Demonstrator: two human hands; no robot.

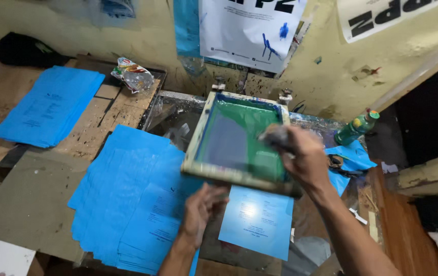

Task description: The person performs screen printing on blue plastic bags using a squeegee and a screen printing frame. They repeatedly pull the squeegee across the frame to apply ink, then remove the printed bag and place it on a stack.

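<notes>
a paint-spattered yellow wall (321,87) backs the cluttered desk (30,204). the right hand (303,158) is clamped on a squeegee (276,137) inside the tilted screen frame (229,140); the left hand (201,209), fingers curled, touches the frame's raised front edge. a slip could drop the frame onto the blue sheet (257,220) beneath and smear it. the blue stack (127,204) crowds the left; a green bottle (357,128) stands at the right.

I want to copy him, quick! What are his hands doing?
Left hand: closed on the front edge of the screen frame.
Right hand: closed around the squeegee.

one printing screen (239,140), two bottles (357,128), two blue stacks (50,105)
</notes>
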